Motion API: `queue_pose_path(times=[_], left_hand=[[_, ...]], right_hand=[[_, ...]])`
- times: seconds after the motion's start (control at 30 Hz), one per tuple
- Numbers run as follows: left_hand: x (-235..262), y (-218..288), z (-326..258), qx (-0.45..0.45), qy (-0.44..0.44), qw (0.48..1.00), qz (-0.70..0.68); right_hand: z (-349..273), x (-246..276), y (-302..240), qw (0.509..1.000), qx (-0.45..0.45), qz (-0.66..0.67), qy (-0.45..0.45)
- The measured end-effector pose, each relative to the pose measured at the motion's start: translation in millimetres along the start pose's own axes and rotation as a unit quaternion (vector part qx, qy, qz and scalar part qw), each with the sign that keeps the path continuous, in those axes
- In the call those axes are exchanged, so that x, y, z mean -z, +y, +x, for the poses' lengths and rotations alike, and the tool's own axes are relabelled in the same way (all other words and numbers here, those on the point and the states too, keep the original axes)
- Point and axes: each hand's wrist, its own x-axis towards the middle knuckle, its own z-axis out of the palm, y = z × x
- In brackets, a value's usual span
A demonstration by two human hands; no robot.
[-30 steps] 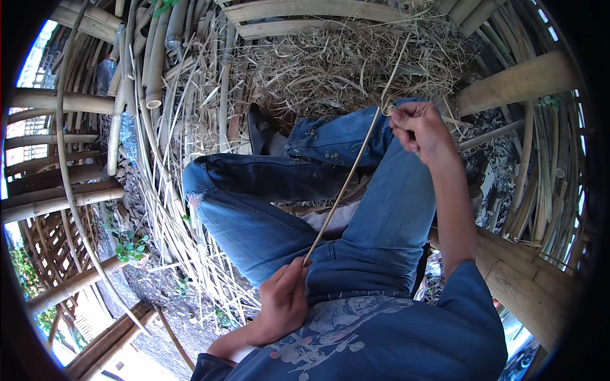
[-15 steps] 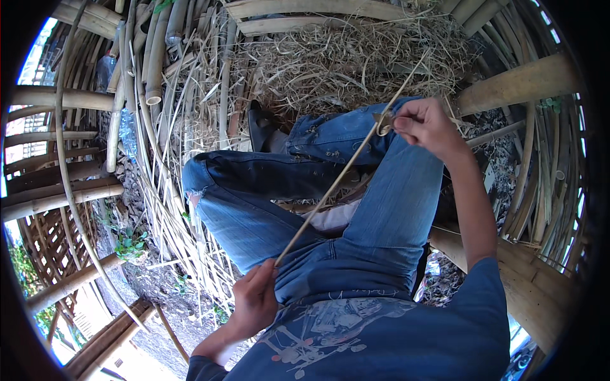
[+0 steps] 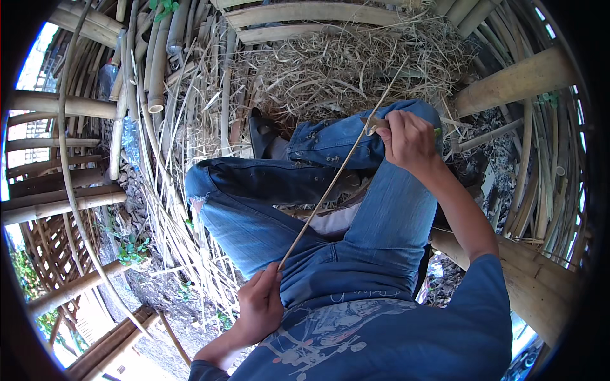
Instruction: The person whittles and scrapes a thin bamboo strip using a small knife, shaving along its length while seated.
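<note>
Ref. axis: thin, straight, tan bamboo strip (image 3: 321, 201), long axis approx. 7 to 1 o'clock, lying above the faded blue denim jeans (image 3: 400, 197); upper end at 1 o'clock, over the pile of dry, straw-coloured shavings (image 3: 356, 73).

L hand (image 3: 262, 305): closed, fingers gripping the strip's 7 o'clock end. Strip runs from it twd 1 o'clock.

R hand (image 3: 410, 143): closed around a small, flat, brownish blade-like piece (image 3: 376, 123); grip portion mostly hidden. Strip lies at approx. 10 o'clock from R hand, just beside it; piece points twd strip, at its upper part. Blade/strip contact: cannot confirm. R hand is nearer the upper end, L hand the lower.

Markings: dark blue short-sleeved T-shirt (image 3: 413, 336) bears grey graphic print w/ pale script-like marks nr hem; not clearly legible. No label readable elsewhere.
</note>
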Motion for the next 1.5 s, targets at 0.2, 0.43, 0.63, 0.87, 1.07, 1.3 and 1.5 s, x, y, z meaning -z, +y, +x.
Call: queue_pose_path(times=[0.2, 0.43, 0.63, 0.87, 1.07, 1.3, 1.5], left_hand=[[-7.9, 8.4, 3.3, -0.050, 0.013, 0.998, 0.030], [-5.7, 16.4, 5.4, -0.032, 0.018, 0.999, 0.007], [6.7, -61.6, -47.3, 0.020, 0.053, 0.998, 0.042], [1.9, -19.1, -8.4, 0.202, -0.004, 0.957, -0.207], [-3.1, 14.3, 31.9, 0.246, -0.079, 0.891, -0.373], [-27.8, 26.9, 33.9, 0.149, -0.014, 0.946, -0.286], [-29.3, 35.6, 28.9, 0.135, -0.012, 0.967, -0.217]], right_hand=[[3.2, -7.5, 4.8, 0.998, 0.005, -0.060, -0.010], [18.7, 0.9, 13.7, 0.991, -0.014, -0.132, 0.002], [-1.8, 55.1, 160.4, 0.878, -0.436, -0.191, -0.043], [15.1, 48.1, 46.9, 0.874, -0.476, 0.096, -0.033], [-10.7, 36.3, -117.0, 0.937, -0.199, 0.271, -0.093], [-16.6, 32.2, -168.5, 0.964, -0.072, 0.244, -0.079], [-12.6, 30.8, -149.5, 0.981, -0.034, 0.170, -0.082]])
